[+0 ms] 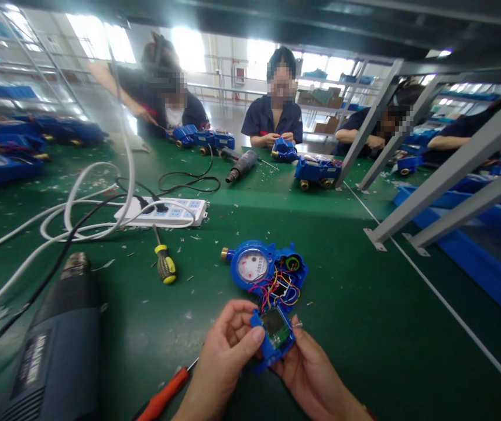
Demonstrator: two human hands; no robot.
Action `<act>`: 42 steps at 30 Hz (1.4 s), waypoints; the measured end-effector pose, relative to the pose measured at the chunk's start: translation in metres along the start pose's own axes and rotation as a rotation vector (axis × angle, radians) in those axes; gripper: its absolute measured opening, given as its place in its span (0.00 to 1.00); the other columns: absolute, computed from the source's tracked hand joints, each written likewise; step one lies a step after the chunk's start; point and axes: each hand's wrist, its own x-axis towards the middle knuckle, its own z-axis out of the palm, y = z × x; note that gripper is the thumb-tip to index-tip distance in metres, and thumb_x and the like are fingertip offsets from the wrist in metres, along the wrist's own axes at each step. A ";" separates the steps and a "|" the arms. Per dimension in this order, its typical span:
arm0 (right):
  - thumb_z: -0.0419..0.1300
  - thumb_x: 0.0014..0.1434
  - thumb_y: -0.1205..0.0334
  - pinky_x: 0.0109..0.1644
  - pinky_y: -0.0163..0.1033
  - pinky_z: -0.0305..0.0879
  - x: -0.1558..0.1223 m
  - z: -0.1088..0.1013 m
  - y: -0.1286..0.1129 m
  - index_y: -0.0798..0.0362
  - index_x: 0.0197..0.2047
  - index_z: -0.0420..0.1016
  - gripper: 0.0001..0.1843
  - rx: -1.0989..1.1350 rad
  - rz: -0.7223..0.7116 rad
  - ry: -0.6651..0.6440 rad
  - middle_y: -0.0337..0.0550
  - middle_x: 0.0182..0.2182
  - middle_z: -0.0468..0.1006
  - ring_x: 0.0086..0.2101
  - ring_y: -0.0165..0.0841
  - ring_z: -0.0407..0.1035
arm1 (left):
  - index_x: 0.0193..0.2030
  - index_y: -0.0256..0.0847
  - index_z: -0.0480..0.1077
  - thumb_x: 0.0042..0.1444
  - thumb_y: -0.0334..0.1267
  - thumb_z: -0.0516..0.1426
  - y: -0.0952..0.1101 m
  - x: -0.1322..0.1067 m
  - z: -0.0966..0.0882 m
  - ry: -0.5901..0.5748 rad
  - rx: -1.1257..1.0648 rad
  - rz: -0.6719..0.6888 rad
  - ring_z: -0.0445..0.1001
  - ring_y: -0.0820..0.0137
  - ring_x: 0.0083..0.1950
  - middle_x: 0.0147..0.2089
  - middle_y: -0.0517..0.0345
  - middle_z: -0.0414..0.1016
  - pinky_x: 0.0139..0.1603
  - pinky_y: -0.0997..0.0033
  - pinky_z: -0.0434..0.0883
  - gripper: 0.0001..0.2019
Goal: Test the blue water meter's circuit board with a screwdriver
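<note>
Water meter [272,257] lies at the centre of the frame on the green work surface [356,286], dial [251,266] facing up, brass fitting [225,254] directed left, wiring compartment open on the right.

Left to right, the layout is as follows. Several blue meter units [4,161] occupy the upper left. A large heat gun [57,351] lies at lower left, nozzle toward the top of the frame. White power strip [184,211] is at left centre, with black plugs inserted; just below it lies a yellow-and-black screwdriver [165,264]. An orange-handled screwdriver [165,394] lies at the bottom edge, just beside the left forearm.

Left hand [226,351], lower centre: grasps the left edge of the blue cover [272,354], thumb on its front. The cover is tilted, exposing a green circuit board [282,338]; coloured wires [277,286] run between it and the compartment. Right hand [309,362]: grasps the cover's right edge. A small metal piece [298,324] shows at its fingertips; whether it is held cannot be determined.

Grey metal legs [448,158] and a blue tray [474,257] stand at right.
</note>
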 end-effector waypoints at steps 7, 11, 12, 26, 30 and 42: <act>0.54 0.60 0.57 0.45 0.43 0.63 -0.002 0.000 0.001 0.54 0.40 0.71 0.11 -0.012 -0.042 0.028 0.46 0.38 0.78 0.38 0.33 0.71 | 0.45 0.40 0.55 0.51 0.45 0.56 -0.004 0.002 0.000 -0.010 0.087 0.007 0.66 0.74 0.32 0.34 0.59 0.66 0.35 0.72 0.65 0.19; 0.55 0.59 0.57 0.46 0.43 0.62 -0.001 0.004 0.003 0.53 0.41 0.71 0.10 -0.087 -0.135 0.026 0.46 0.40 0.77 0.40 0.34 0.70 | 0.40 0.39 0.57 0.59 0.51 0.39 -0.003 0.000 -0.006 0.061 0.238 0.021 0.66 0.72 0.28 0.30 0.59 0.65 0.31 0.69 0.65 0.17; 0.55 0.59 0.57 0.46 0.42 0.62 -0.001 0.004 0.002 0.54 0.41 0.71 0.10 -0.138 -0.174 0.020 0.45 0.40 0.77 0.40 0.33 0.69 | 0.36 0.39 0.58 0.59 0.52 0.38 -0.002 0.000 -0.008 0.088 0.320 0.037 0.65 0.72 0.27 0.27 0.60 0.63 0.30 0.70 0.63 0.19; 0.54 0.59 0.52 0.38 0.32 0.62 -0.011 0.010 -0.008 0.53 0.44 0.67 0.14 -0.875 -0.395 0.033 0.43 0.35 0.78 0.33 0.31 0.70 | 0.24 0.41 0.56 0.58 0.41 0.43 -0.001 0.002 -0.014 0.163 1.132 0.084 0.58 0.71 0.25 0.23 0.62 0.60 0.29 0.70 0.48 0.13; 0.54 0.58 0.52 0.39 0.33 0.63 -0.011 0.013 -0.007 0.53 0.43 0.68 0.15 -0.903 -0.427 0.088 0.43 0.36 0.78 0.34 0.32 0.71 | 0.25 0.42 0.57 0.58 0.43 0.43 0.002 0.001 -0.017 0.136 1.119 0.064 0.60 0.70 0.27 0.24 0.61 0.63 0.29 0.70 0.50 0.13; 0.56 0.56 0.52 0.40 0.38 0.66 -0.014 0.012 -0.003 0.53 0.40 0.70 0.13 -0.980 -0.475 0.146 0.47 0.35 0.78 0.35 0.37 0.71 | 0.32 0.42 0.62 0.58 0.46 0.46 0.001 0.005 -0.012 0.206 1.031 0.158 0.63 0.71 0.27 0.27 0.62 0.66 0.31 0.71 0.57 0.12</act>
